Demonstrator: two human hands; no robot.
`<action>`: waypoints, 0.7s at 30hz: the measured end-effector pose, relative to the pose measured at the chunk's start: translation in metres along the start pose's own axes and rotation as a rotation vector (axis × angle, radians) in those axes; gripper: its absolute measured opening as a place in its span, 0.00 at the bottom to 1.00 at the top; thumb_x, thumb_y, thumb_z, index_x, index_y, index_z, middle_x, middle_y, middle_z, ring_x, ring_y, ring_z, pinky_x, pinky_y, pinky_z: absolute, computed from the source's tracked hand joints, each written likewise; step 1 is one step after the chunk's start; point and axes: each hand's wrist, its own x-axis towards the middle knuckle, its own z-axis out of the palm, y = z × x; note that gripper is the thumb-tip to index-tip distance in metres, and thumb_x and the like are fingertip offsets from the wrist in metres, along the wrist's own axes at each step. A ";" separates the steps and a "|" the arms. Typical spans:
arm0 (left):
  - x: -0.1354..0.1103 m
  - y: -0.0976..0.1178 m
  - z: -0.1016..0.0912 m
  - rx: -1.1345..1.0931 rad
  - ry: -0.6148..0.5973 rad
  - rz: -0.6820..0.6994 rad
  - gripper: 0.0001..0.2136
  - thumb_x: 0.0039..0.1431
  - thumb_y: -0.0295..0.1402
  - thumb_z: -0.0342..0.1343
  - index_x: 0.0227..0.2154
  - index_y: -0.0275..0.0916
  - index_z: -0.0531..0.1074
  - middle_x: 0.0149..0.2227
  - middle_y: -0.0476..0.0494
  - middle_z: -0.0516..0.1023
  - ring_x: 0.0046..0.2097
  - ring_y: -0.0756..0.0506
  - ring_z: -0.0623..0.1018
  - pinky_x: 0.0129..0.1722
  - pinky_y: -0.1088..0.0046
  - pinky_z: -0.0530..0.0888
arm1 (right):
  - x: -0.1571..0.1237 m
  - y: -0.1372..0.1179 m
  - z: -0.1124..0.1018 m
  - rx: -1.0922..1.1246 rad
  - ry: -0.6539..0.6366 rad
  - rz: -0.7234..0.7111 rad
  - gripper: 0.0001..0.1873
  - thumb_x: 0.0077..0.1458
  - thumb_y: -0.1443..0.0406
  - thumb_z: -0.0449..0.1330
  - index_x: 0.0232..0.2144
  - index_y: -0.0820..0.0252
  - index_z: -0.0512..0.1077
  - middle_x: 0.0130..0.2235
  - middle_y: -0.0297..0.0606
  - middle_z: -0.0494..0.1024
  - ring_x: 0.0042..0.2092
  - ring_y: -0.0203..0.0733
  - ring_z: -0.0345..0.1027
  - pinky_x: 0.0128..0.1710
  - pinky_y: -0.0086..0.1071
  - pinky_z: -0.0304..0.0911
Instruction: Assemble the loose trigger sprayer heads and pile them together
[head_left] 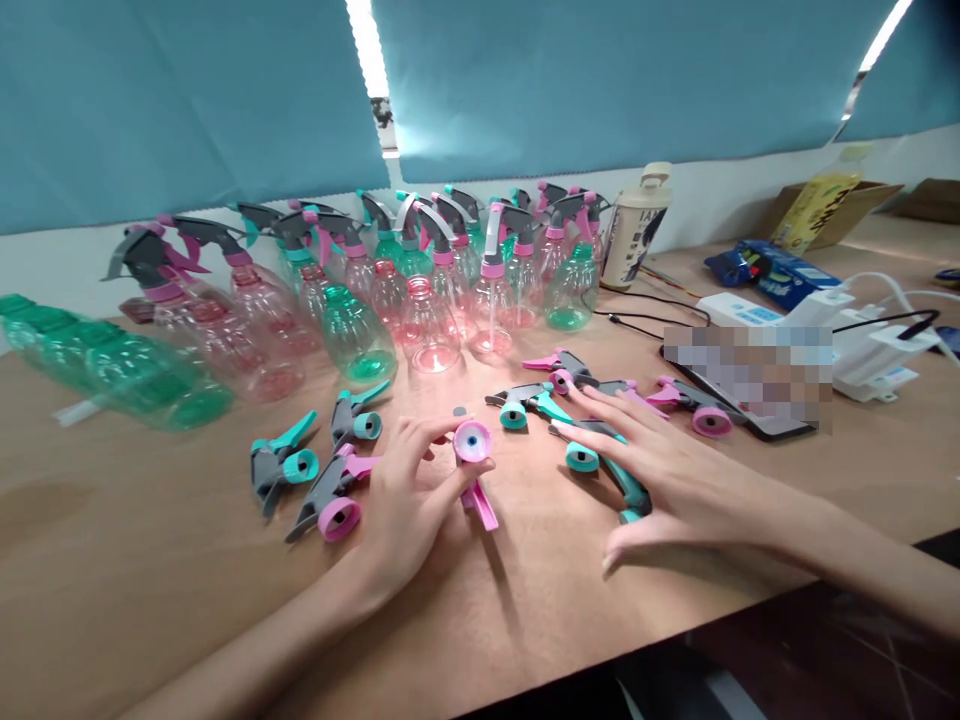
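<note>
Left forearm (255, 655): nearest the camera, ending in the left hand (405, 500). Its grip: narrow, thumb and fingers pinching one pink-ringed spray head (471, 444), landmark for all below; mouth facing the camera, trigger pointing toward the near edge of the surface (465, 620). Handling, by judgement: best pinched on the ring's outer wall, fingertips clear of the mouth, trigger unsqueezed.

Right hand (667, 470): right of the landmark; grip wide, fingers spread about a turquoise-ringed head (582, 458); contact cannot be told, the fingers hiding part. Advisable there: close on one body only, neighbours lying near.

Loose heads, left of landmark: two turquoise-ringed (302, 466), one pink-ringed (326, 495). Right of it: both colours, mixed.

Beyond landmark: clear bottles, pink (431, 330) and green (358, 340), some bare-necked, many fitted with heads.
</note>
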 end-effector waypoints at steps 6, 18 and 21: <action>-0.008 0.002 0.001 -0.040 -0.041 -0.052 0.08 0.58 0.31 0.60 0.41 0.44 0.71 0.36 0.49 0.74 0.38 0.45 0.70 0.36 0.69 0.68 | 0.008 -0.002 0.025 -0.133 0.148 0.107 0.40 0.58 0.46 0.53 0.67 0.55 0.48 0.68 0.49 0.51 0.68 0.57 0.43 0.64 0.58 0.44; -0.007 0.005 0.001 -0.107 -0.036 -0.117 0.08 0.57 0.31 0.61 0.40 0.42 0.71 0.36 0.49 0.75 0.38 0.46 0.71 0.37 0.71 0.68 | 0.080 -0.011 0.031 -0.148 0.108 0.052 0.32 0.60 0.46 0.50 0.54 0.63 0.69 0.59 0.54 0.67 0.59 0.57 0.61 0.61 0.56 0.48; -0.008 0.005 0.002 -0.113 -0.028 -0.109 0.09 0.56 0.30 0.62 0.40 0.42 0.72 0.36 0.49 0.75 0.38 0.46 0.71 0.36 0.72 0.67 | 0.077 -0.006 0.030 -0.128 0.191 0.072 0.23 0.62 0.50 0.51 0.43 0.61 0.74 0.52 0.49 0.75 0.53 0.52 0.67 0.58 0.49 0.54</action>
